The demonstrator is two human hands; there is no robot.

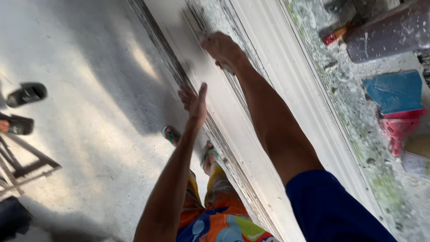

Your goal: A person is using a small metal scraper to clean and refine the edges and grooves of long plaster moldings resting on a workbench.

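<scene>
Both hands [210, 74] on moulded panel [264, 112]; sandals [22, 107] far left.

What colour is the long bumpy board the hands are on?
White, the long moulded board in the head view.

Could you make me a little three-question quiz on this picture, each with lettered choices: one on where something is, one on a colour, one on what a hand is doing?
1. Where do the two black sandals lie?
A. on the floor at the left edge
B. on the white moulding
C. beside the red tool

2. What colour is the sleeve on the right arm?
A. white
B. dark blue
C. yellow

3. How is the left hand held?
A. clenched in a fist
B. gripping a brush
C. open, fingers straight

Answers: 1 A, the black sandals sit on the grey floor far left. 2 B, the sleeve is dark blue. 3 C, the left hand is flat and open against the edge of the long white moulding, while the right hand presses on it further up.
</scene>
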